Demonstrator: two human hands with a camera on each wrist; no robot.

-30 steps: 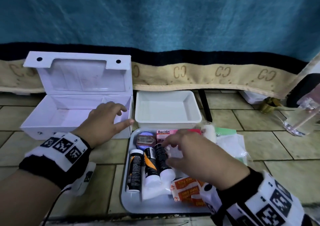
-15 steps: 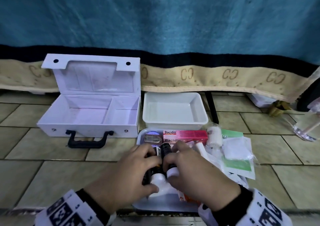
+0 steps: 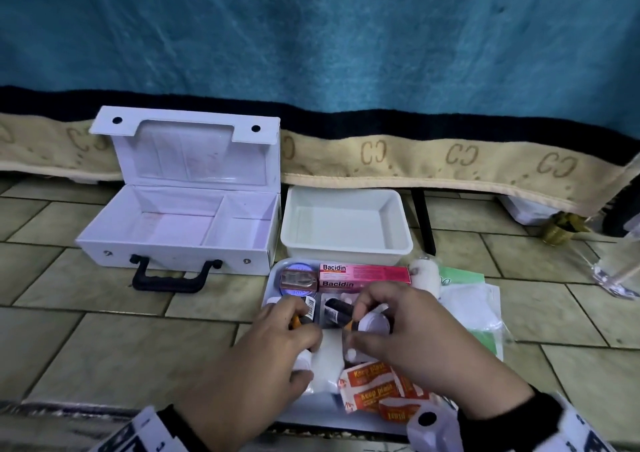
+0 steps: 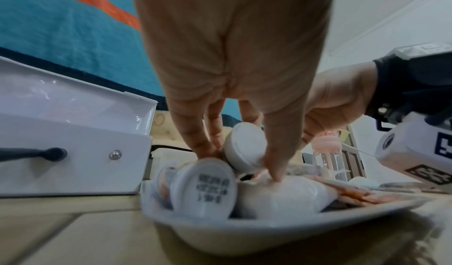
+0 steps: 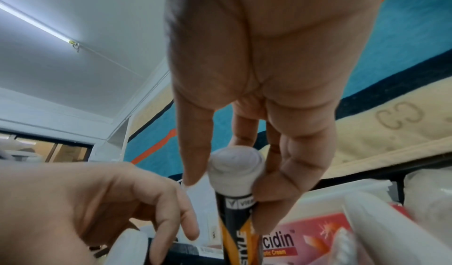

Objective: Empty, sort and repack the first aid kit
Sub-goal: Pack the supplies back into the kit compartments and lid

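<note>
Head view shows both hands working over the shallow grey plastic tray (image 3: 277, 278) on the tiled floor, which holds the kit's contents. The right hand (image 3: 412, 333) grasps a black-and-orange tube with a white cap (image 5: 236, 217); the right wrist view shows its fingers (image 5: 195, 149) and thumb closing round the capped end, lifting it clear of its neighbours. The left hand (image 3: 277, 358) curls over another black tube with a white cap (image 3: 308, 307) at the tray's left side; the left wrist view shows its fingertips (image 4: 276, 164) pressing down among the white caps, so it seems to grasp or steady that tube, probably so each tube can be separated from the row.

Around them in the tray lie a pink Bacidin carton (image 3: 363, 274), a round blue-rimmed tin (image 3: 298, 281) and orange plaster packets (image 3: 374, 382). A white gauze roll (image 3: 426, 275) sits at the tray's far right edge, beside clear and green sachets (image 3: 474, 299).

Beyond the tray, the white first aid case with a black handle (image 3: 180, 240) stands open, its two compartments bare, lid leaning back toward the blue blanket (image 3: 311, 35). Just beside it is an empty white rectangular tub (image 3: 346, 223). Emptying looks done; sorting appears to be the step in hand, with the tub a likely spot for grouped items.
</note>
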